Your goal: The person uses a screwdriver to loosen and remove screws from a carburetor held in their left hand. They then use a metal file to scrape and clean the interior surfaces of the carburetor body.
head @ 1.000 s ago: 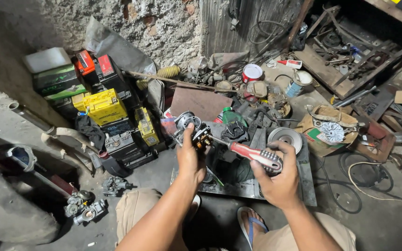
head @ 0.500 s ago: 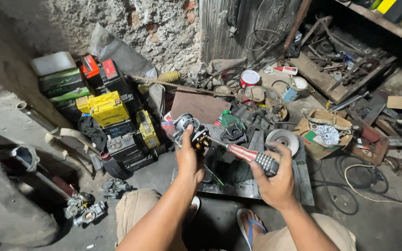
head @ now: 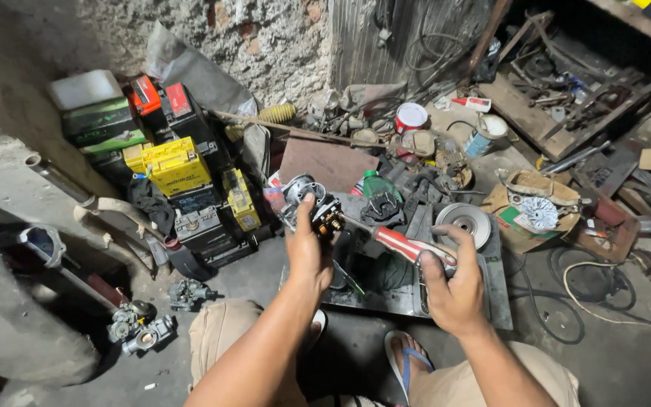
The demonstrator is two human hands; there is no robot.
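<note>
My left hand (head: 307, 252) grips a small black and metal engine part (head: 325, 215) with brass fittings, held up in front of me. My right hand (head: 453, 283) is wrapped around the red and grey handle of a screwdriver (head: 401, 243), whose thin shaft points left into the part. Both hands hover above a dark metal plate (head: 491, 298) on the floor. A round silver disc (head: 463, 220) lies on the plate just beyond my right hand. My knees and a foot in a blue-strapped sandal (head: 408, 358) show at the bottom.
A stack of old vehicle batteries, yellow (head: 175, 164), red and green, stands at the left against a rough wall. Carburettor-like parts (head: 141, 328) lie on the concrete floor at lower left. Tins, cables, a cardboard box (head: 533, 211) with parts and wooden pallets crowd the right and back.
Both hands stay on the part and the screwdriver, holding about the same pose. The camera has tilted slightly, shifting the scene a little in view.
</note>
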